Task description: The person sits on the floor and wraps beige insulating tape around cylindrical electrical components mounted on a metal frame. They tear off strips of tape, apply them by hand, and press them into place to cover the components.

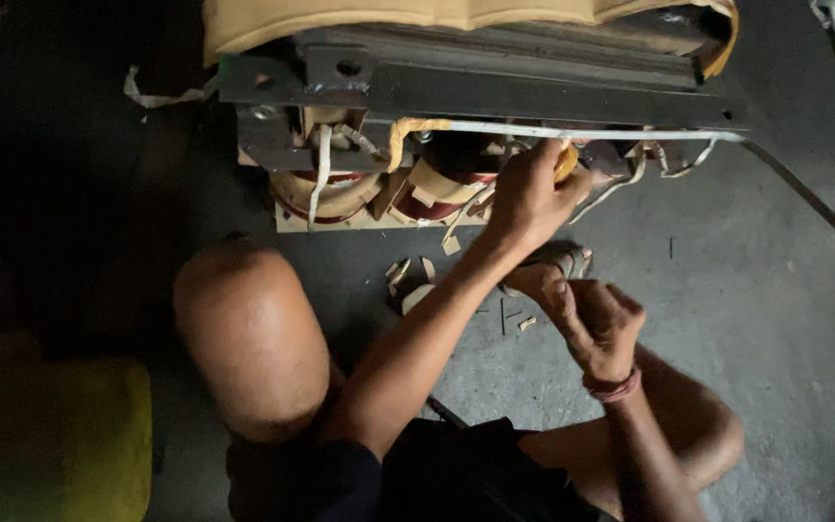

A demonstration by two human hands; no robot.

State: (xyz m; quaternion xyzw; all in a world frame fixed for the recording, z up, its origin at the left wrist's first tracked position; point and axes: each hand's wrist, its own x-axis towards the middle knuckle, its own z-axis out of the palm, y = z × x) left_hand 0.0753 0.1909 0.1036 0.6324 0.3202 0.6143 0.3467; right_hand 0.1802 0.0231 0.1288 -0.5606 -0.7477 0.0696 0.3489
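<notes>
1. Left hand (pixel 526 198): raised to the transformer (pixel 417 145) at 12 o'clock, fingers clenched on a yellow tape roll (pixel 566 161).
2. Right hand (pixel 593 324): at 4 o'clock from the left hand, curled into a fist; whether it grips anything cannot be told.
3. Transformer: metal frame, red-brown coils, pale paper strips hanging loose, standing on the floor (pixel 775 319).
4. Paper scraps (pixel 408 275): scattered on the floor at 6 o'clock from the coils.
5. Yellow stool (pixel 65 435): at 8 o'clock.

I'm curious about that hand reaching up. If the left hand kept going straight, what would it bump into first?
Probably the white wire just past the left hand, then the dark metal bar of the big machine; depth is hard to judge.
</notes>
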